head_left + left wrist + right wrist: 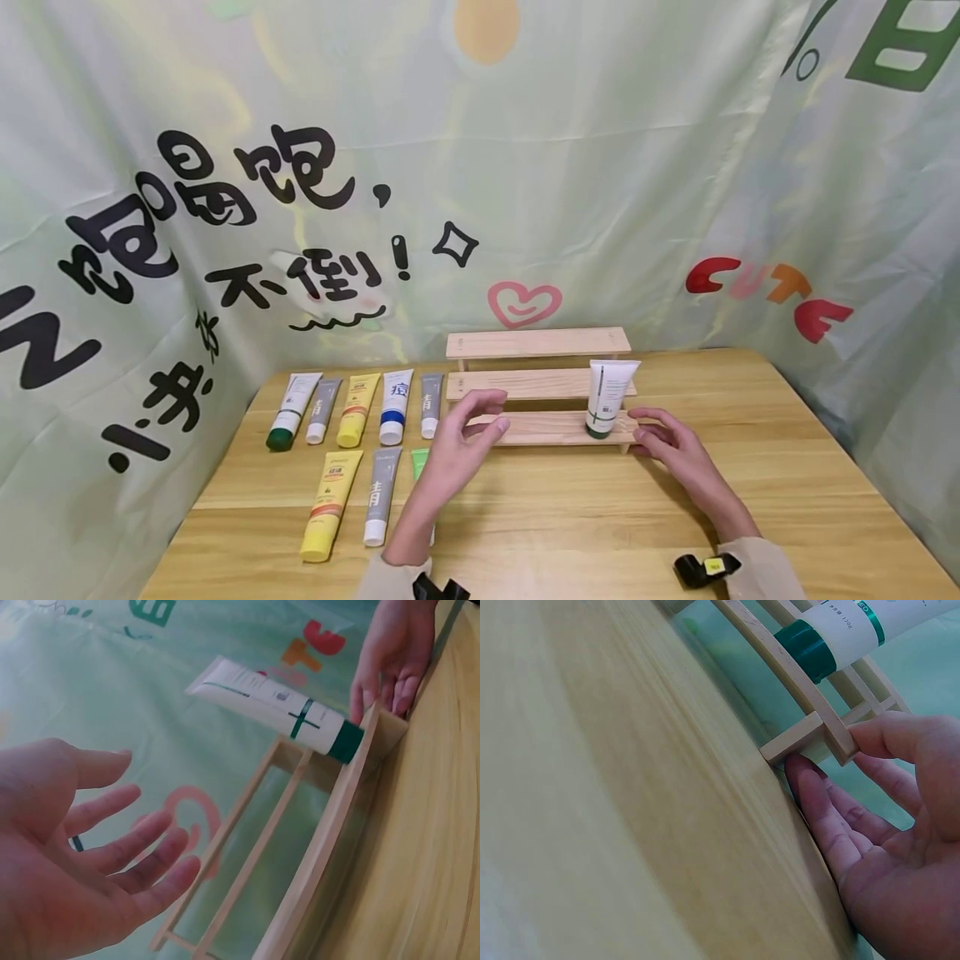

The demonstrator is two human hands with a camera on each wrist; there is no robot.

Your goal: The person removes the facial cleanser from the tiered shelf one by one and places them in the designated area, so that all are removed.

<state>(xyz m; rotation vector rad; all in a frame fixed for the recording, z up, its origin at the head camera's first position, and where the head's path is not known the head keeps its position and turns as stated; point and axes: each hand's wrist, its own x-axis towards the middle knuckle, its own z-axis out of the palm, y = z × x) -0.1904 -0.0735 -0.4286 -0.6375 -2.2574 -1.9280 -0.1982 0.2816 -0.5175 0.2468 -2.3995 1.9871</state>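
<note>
A three-step wooden display rack [540,429] stands at the back of the table. On the right part of its lowest step, a white squeeze tube [611,392] stands upright on its dark green cap [808,649]. My right hand [678,450] grips the right end of that step, one fingertip at the plank's end and other fingers below by the leg, as the right wrist view shows. Near the step's left end, my left hand [461,442] hovers with relaxed, spread fingers [142,847] and holds nothing. It hides the step's left end in the head view.
Left of the rack lie several tubes in two rows, including a green-capped white tube [295,408], a yellow tube [332,504] and a grey tube [382,496]. A green tube [419,461] is partly behind my left arm. A printed curtain [600,208] surrounds the table.
</note>
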